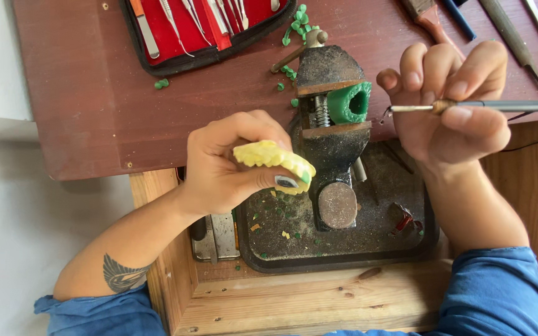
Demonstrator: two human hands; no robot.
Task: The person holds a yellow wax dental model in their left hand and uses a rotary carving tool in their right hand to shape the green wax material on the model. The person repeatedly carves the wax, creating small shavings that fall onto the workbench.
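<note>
My left hand (pixel 231 165) grips a yellow dental cast (pixel 273 160) shaped like a row of teeth, held just left of a small dark bench vise (pixel 331 134). A green wax tube (pixel 350 102) is clamped in the vise jaws. My right hand (pixel 449 102) holds a thin metal carving tool (pixel 487 106) horizontally, its fine tip pointing left toward the green tube, a short gap away.
A red-lined case of metal instruments (pixel 200 28) lies open at the back of the dark red table (pixel 94 112). Green wax shavings (pixel 297 28) are scattered by the vise. A dark tray (pixel 281 249) below catches debris. More hand tools (pixel 512 37) lie at the back right.
</note>
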